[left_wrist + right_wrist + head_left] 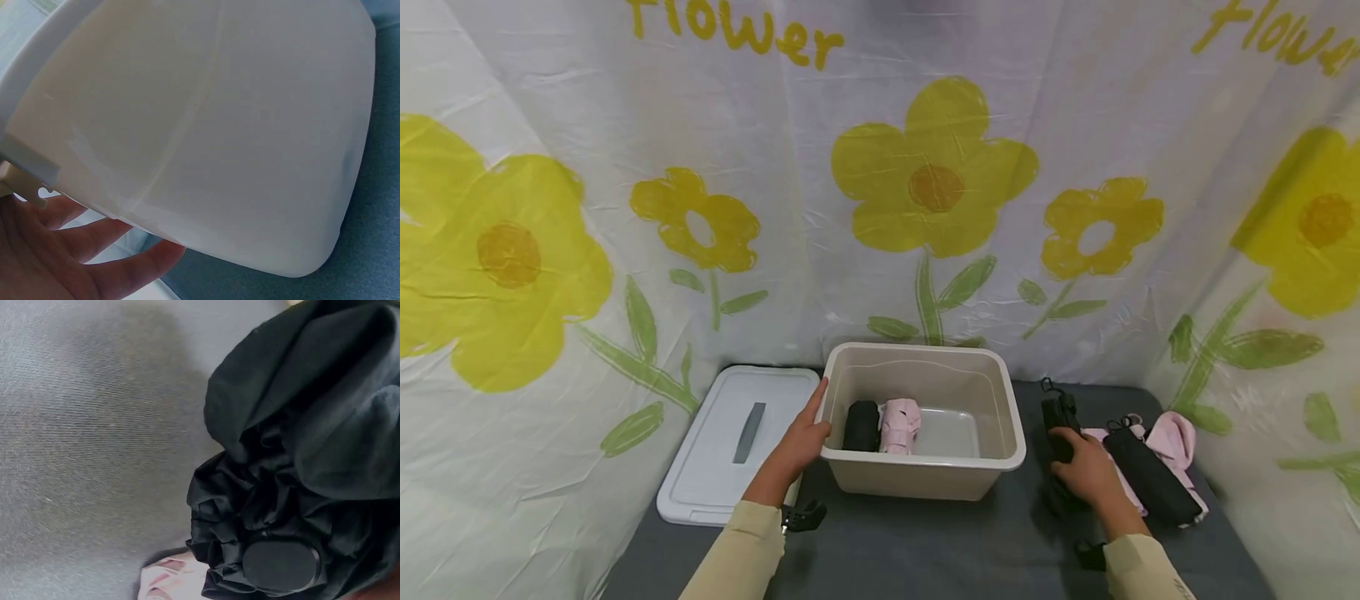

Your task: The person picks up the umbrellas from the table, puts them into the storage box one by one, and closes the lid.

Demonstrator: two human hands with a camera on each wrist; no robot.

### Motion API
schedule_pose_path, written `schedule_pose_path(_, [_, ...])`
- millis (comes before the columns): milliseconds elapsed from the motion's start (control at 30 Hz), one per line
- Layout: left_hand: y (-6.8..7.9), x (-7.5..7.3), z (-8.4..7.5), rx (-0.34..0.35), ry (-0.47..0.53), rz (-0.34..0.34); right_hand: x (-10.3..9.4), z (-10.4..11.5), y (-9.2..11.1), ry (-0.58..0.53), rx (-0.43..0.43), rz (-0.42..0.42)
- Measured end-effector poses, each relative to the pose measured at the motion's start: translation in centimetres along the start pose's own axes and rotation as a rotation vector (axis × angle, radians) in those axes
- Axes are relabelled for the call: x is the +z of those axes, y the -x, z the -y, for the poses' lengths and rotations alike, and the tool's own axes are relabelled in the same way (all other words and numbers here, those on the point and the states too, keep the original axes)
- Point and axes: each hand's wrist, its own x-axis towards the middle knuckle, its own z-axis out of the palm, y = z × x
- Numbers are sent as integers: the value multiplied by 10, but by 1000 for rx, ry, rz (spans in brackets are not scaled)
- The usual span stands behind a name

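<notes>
A beige storage bin [917, 482] stands on the dark table. My left hand [801, 437] touches the bin's left rim, fingers extended; in the left wrist view the fingers [134, 269] lie along its outer wall. Inside the bin, a black rolled bundle [861, 426] sits beside a pink rolled bundle [899, 426]. To the right of the bin, my right hand [1086, 471] grips a black folding umbrella [1060, 417]. Its loose, gathered fabric and oval handle end [281, 565] show in the right wrist view, where most of the hand is hidden.
A white lid [700, 467] with a grey handle lies left of the bin. At the right, another black folding umbrella [1153, 477] rests over pink fabric [1174, 437]. A flower-printed curtain [805, 292] hangs behind and around the table.
</notes>
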Motion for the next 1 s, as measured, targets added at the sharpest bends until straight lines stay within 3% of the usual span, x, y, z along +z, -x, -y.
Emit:
schedule_pose_path(200, [-1, 0, 2, 9, 3, 7, -12, 6, 5, -37, -26, 7])
schedule_pose_path(1000, [-1, 0, 3, 8, 7, 13, -44, 28, 20, -174, -119, -104])
